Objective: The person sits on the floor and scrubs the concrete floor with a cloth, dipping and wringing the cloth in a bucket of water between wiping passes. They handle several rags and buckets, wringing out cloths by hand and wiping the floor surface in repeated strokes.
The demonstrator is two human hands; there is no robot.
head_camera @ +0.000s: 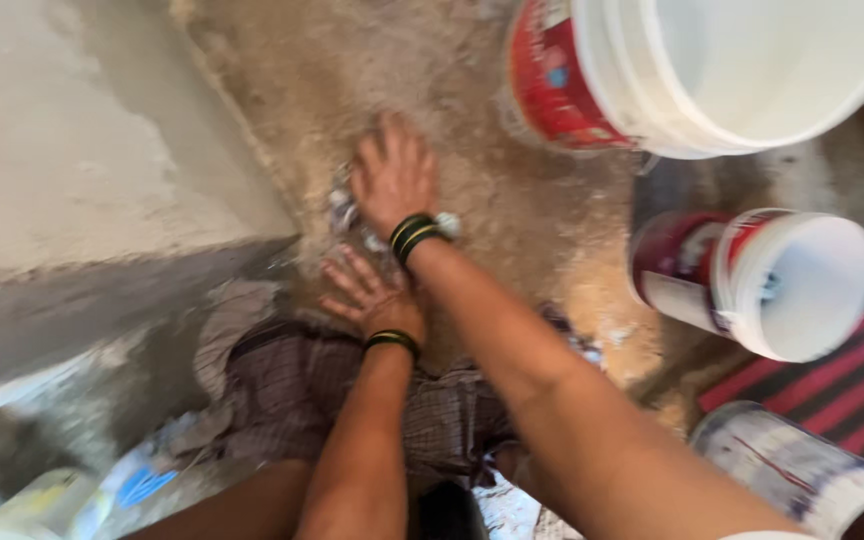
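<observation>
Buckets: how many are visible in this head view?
3. A large white bucket at top right, a smaller white one lying on its side at the right edge, and a paint-smeared one at bottom right, cut off by the frame. Others may lie out of view.

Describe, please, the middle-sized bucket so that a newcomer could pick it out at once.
Start at the big white bucket with a red label at the top right. Just below it, right of the person's right hand, a smaller bucket lies tipped, its white mouth facing the camera. Unlike the grimy container beneath, it has a red-and-white side.
</observation>
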